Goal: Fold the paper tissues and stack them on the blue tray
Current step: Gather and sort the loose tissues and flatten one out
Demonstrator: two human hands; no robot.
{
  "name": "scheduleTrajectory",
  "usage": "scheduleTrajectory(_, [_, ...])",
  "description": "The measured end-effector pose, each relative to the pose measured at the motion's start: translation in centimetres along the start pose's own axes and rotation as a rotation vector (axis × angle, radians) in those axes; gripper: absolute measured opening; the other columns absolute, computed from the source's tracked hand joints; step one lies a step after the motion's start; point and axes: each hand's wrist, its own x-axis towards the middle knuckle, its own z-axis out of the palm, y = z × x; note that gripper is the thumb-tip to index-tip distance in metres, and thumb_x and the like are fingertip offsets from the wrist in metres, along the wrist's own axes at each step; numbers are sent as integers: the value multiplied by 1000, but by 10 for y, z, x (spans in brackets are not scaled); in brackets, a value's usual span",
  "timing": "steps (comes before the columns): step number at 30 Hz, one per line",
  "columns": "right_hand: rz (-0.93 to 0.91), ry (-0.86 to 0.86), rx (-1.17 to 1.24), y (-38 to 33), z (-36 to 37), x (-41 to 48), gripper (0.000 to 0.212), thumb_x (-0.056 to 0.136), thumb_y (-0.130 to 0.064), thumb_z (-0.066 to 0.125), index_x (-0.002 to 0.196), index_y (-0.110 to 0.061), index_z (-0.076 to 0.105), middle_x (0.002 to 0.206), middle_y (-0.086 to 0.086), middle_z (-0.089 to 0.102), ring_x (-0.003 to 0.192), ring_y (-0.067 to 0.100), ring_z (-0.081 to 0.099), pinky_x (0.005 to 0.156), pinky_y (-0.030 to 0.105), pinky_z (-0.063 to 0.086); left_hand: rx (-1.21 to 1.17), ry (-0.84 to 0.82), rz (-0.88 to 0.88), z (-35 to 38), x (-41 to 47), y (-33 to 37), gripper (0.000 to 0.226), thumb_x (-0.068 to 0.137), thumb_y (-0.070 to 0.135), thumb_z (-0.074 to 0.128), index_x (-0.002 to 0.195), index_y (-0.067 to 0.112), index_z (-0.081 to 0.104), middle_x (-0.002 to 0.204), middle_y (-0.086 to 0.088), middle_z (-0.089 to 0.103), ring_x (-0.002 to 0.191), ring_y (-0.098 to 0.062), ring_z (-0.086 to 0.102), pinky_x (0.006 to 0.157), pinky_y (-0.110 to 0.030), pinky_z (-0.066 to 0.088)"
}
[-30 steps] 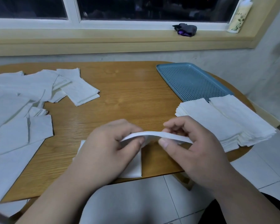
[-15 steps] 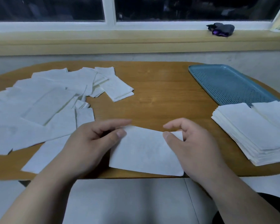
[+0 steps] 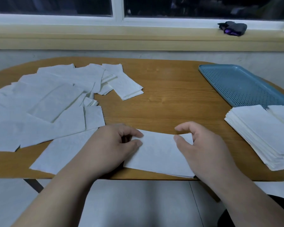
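A white paper tissue [image 3: 159, 153] lies flat at the wooden table's front edge. My left hand [image 3: 111, 145] pinches its left end between thumb and forefinger. My right hand [image 3: 198, 148] holds its right end, thumb on top and forefinger hooked over the far corner. The blue perforated tray [image 3: 236, 86] sits at the back right. A tall stack of folded tissues [image 3: 266, 133] stands at the right, its far end over the tray's near end. Loose unfolded tissues [image 3: 47, 104] cover the table's left side.
Another flat tissue [image 3: 64, 153] lies under my left wrist. A few folded tissues [image 3: 128, 87] lie at the middle back. A dark purple object [image 3: 233, 28] rests on the window sill. The table's front edge [image 3: 154, 178] runs just below my hands.
The tissue, held up bent between both hands a second ago, now lies flat on the table. The view has shifted left, so the tray and stack sit further right.
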Motion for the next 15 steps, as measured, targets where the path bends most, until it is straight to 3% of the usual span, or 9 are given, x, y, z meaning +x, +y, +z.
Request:
scheduleTrajectory(4, [-47, 32, -173, 2, 3, 1, 23, 97, -46, 54, 119, -42, 58, 55, -15, 50, 57, 6, 54, 52, 24, 38, 81, 4, 36, 3, 3, -3, 12, 86, 41, 70, 98, 44, 74, 93, 24, 68, 93, 11, 56, 73, -4, 41])
scheduleTrajectory(7, [-97, 41, -296, 3, 5, 0, 30, 97, -49, 51, 125, -39, 57, 96, -23, 52, 83, 6, 56, 70, 28, 46, 187, 8, 91, 5, 5, -7, 16, 87, 41, 70, 102, 41, 74, 92, 28, 63, 98, 10, 54, 77, -3, 36])
scheduleTrajectory(9, [-120, 68, -332, 5, 6, -1, 29, 95, -48, 56, 122, -37, 60, 111, -21, 45, 83, 6, 56, 72, 28, 47, 190, 17, 110, 7, 5, -9, 15, 86, 40, 72, 100, 41, 74, 90, 23, 60, 102, 5, 56, 84, -11, 41])
scheduleTrajectory(11, [-184, 128, -342, 9, 6, -3, 26, 91, -42, 65, 115, -32, 67, 109, -19, 44, 84, 4, 52, 69, 24, 43, 193, 49, 142, 7, 3, -11, 14, 82, 41, 73, 97, 42, 74, 90, 19, 54, 100, 1, 54, 86, -21, 44])
scheduleTrajectory(15, [-335, 97, -317, 14, 8, -11, 16, 88, -38, 62, 97, -29, 71, 94, -21, 50, 90, 4, 44, 73, 15, 36, 171, 42, 272, 2, -2, -9, 15, 80, 44, 74, 95, 43, 74, 98, 22, 50, 99, -3, 50, 81, -18, 41])
